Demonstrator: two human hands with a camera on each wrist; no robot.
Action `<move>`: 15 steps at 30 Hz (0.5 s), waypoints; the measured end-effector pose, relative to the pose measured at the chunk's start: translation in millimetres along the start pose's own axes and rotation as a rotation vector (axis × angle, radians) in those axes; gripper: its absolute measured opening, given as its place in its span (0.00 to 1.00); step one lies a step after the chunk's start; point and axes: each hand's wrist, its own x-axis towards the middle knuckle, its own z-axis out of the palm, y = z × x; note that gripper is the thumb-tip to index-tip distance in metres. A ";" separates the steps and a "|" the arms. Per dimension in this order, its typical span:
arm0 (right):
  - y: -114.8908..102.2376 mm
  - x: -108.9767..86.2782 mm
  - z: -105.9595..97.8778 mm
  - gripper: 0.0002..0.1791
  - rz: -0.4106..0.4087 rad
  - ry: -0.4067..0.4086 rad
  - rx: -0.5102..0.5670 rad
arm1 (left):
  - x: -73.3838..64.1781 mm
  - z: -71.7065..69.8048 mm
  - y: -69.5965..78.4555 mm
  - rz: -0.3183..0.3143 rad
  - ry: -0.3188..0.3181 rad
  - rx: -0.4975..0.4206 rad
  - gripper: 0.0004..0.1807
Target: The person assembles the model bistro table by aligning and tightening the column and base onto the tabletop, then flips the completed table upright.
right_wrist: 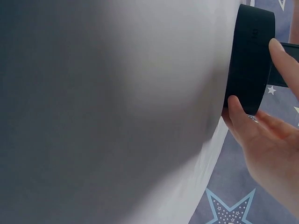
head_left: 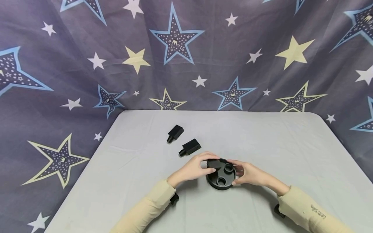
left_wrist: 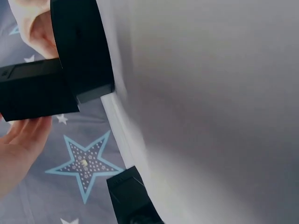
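A round black base (head_left: 221, 186) with raised rim and two visible round sockets lies near the table's middle. My left hand (head_left: 196, 167) holds a black rectangular block (left_wrist: 37, 91) between thumb and fingers at the base's left side. The block stands out from the base's upper face in the left wrist view; how deep it sits is hidden. From the right, my right hand (head_left: 251, 173) grips the base's rim with fingers and thumb. In the right wrist view its fingertips press the side wall of the base (right_wrist: 250, 58).
Two more black blocks with stepped round plugs lie beyond my left hand: one farther back (head_left: 175, 132), one nearer (head_left: 190, 147). A white cloth covers the table (head_left: 140, 174). Behind it hangs a grey star-patterned curtain (head_left: 192, 77).
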 end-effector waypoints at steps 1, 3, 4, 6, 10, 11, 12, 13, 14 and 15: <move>0.3 -0.1 0.1 0.46 -0.002 0.000 0.001 | -0.7 -0.6 -1.3 -0.002 0.005 -0.014 0.21; 0.6 -0.2 0.3 0.46 -0.002 0.003 -0.001 | -1.7 -1.9 -3.5 0.001 0.015 -0.041 0.21; 0.8 -0.2 0.4 0.46 -0.003 0.004 -0.001 | -2.0 -2.4 -4.3 0.005 0.018 -0.057 0.21; 1.0 -0.1 0.5 0.46 -0.004 0.005 0.003 | -2.6 -3.7 -5.1 0.001 0.015 -0.086 0.21; 0.9 0.1 0.5 0.46 -0.003 0.006 0.009 | -5.8 -8.1 -1.1 0.011 0.014 -0.131 0.20; 0.9 0.1 0.4 0.46 -0.003 0.005 0.009 | -6.5 -8.8 -1.5 0.013 0.012 -0.144 0.19; 1.0 0.1 0.5 0.46 -0.003 0.006 0.007 | -7.0 -9.5 -2.0 0.020 0.011 -0.156 0.19; 1.0 0.0 0.5 0.46 -0.003 0.006 0.006 | -7.7 -10.0 -2.4 0.033 0.012 -0.174 0.19; 1.0 -0.1 0.4 0.46 -0.004 0.006 0.006 | -7.8 -10.5 -3.0 0.034 0.008 -0.195 0.19; 1.0 -0.1 0.5 0.46 -0.004 0.007 0.004 | -7.2 -9.4 -8.5 0.043 0.008 -0.206 0.18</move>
